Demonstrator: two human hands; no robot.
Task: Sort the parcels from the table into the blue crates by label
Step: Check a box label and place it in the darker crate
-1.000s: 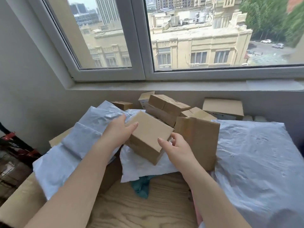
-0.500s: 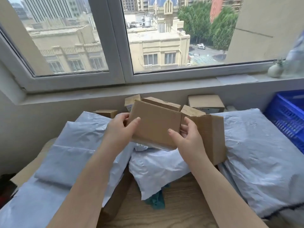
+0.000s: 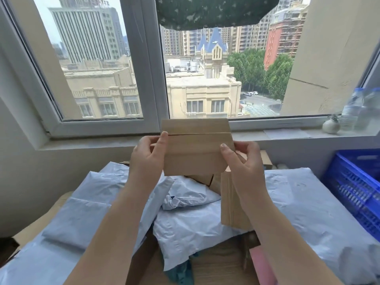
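Note:
I hold a plain brown cardboard parcel (image 3: 196, 147) up in front of the window, well above the pile. My left hand (image 3: 147, 153) grips its left end with the thumb on the near face. My right hand (image 3: 241, 159) grips its right end the same way. No label shows on the face turned to me. A blue slatted crate (image 3: 355, 182) stands at the right edge of the table. Below the parcel lie pale blue-grey mailer bags (image 3: 86, 210) and more brown boxes, one standing on edge (image 3: 230, 202).
The window sill (image 3: 287, 133) runs behind the pile, with a small white vase (image 3: 330, 126) and clear water bottles (image 3: 353, 108) at its right end. A large flat mailer (image 3: 312, 210) covers the table's right side. Bare wood (image 3: 218, 270) shows at the near edge.
Both hands have lifted the brown parcel off the pile and raised it upright to window height. My view has tilted up and swung right, bringing the blue crate further into view.

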